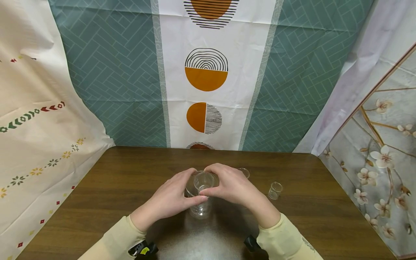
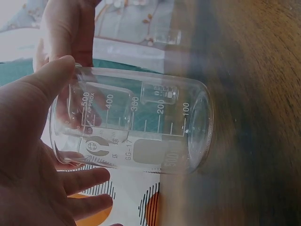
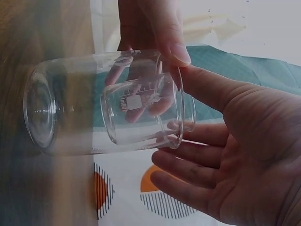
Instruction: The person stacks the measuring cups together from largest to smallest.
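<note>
A large clear glass beaker stands upright on the table, its printed scale showing in the left wrist view. Inside its upper part sits a smaller glass beaker, whose rim pokes slightly above the large rim. My left hand holds the large beaker at its rim, thumb in front and fingers behind. From the other side, my right hand pinches the smaller beaker near its rim between thumb and fingers. The small beaker's base hangs above the large one's bottom.
To the right on the brown wooden table stands a little glass beaker. Another glass beaker shows partly behind my right hand. Patterned cloths hang along the back and both sides.
</note>
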Demonstrator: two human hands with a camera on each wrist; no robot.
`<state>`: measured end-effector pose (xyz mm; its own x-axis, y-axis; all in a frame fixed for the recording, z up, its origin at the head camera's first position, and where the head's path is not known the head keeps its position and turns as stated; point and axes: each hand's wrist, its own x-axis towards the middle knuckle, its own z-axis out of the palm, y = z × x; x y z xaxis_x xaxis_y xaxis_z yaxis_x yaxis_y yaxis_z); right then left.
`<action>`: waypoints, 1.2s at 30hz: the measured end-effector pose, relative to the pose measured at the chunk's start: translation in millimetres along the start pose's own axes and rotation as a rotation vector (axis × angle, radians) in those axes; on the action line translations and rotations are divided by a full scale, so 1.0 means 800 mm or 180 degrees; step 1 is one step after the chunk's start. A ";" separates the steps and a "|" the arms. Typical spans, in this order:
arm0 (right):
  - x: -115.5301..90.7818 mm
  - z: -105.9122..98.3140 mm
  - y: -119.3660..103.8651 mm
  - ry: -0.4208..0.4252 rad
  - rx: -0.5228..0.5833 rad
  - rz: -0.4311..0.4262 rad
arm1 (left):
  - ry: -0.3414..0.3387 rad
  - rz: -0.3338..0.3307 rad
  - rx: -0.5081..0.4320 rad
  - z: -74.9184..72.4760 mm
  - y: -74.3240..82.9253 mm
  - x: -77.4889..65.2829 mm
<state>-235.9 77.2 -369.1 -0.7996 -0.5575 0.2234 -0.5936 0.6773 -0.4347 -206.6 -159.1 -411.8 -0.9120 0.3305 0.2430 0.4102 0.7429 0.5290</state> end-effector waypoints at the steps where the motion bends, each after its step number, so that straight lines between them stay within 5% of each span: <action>1: 0.000 0.000 0.000 -0.0009 -0.0006 -0.0006 | -0.0002 -0.0001 0.0007 0.000 0.000 0.000; 36: 0.022 -0.013 0.004 -0.0613 -0.0224 -0.0211 | -0.0136 0.0009 0.0037 -0.002 0.000 -0.002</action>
<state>-252.9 74.7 -357.4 -0.7303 -0.6789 0.0757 -0.6547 0.6641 -0.3610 -205.2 -160.5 -411.2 -0.9103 0.3570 0.2092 0.4128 0.7485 0.5189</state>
